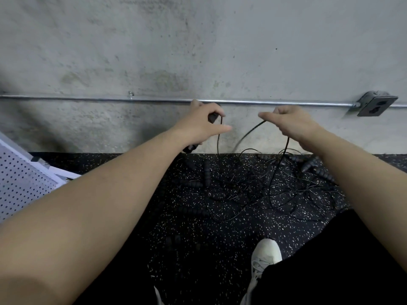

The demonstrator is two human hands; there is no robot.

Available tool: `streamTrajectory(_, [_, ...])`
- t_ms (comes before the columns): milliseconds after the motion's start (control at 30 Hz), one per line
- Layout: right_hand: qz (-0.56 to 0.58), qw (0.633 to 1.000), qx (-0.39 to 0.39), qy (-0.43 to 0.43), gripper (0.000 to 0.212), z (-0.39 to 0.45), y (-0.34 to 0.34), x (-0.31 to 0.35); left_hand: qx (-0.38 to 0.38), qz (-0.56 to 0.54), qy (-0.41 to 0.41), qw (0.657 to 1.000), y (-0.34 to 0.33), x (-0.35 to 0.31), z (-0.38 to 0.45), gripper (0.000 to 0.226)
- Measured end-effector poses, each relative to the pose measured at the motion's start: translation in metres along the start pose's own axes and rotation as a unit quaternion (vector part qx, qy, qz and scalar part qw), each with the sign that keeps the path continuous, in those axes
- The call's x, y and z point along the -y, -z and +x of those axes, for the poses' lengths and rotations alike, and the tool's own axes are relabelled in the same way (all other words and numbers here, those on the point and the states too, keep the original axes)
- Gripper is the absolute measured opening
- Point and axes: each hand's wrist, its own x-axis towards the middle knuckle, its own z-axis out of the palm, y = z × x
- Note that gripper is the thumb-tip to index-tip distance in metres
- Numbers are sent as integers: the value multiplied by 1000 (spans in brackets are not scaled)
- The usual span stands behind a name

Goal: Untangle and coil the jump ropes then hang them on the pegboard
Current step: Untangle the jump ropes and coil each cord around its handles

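The left hand (201, 123) is raised in front of the wall, its fingers curled round a black jump-rope handle (212, 117); the butt of the handle (191, 148) pokes out below the palm, and the thumb sticks out straight to the right. A thin black cord (218, 139) drops from the top of that handle down towards the floor. The right hand (288, 121) is level with it and a little apart, the fingers bent and closed on a second stretch of black cord (248, 133) that enters between thumb and fingers and leaves again under the palm, hanging down to the floor. Both bare forearms reach forward from the bottom corners. Below the hands a tangled heap of jump ropes (253, 186) lies on the black speckled floor (211, 234), thin cords looped over one another with several ribbed black handles scattered among them, close against the base of the concrete wall (198, 51). A metal conduit (88, 98) runs along the wall to an outlet box (374, 104) on the right. A white pegboard (19, 179) lies tilted at the left edge, well apart from the heap. A white shoe (265, 254) shows at the bottom
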Motion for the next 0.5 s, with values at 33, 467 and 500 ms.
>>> streamTrajectory(33, [-7, 1000, -3, 13, 44, -2, -3, 2, 14, 5, -18, 1000, -5, -8, -3, 35])
streamTrajectory(467, [95, 991, 64, 70, 22, -8, -15, 10, -2, 7, -125, 992, -42, -32, -2, 13])
streamTrajectory(500, [117, 987, 84, 71, 21, -8, -13, 9, -5, 8, -126, 992, -42, -32, -2, 14])
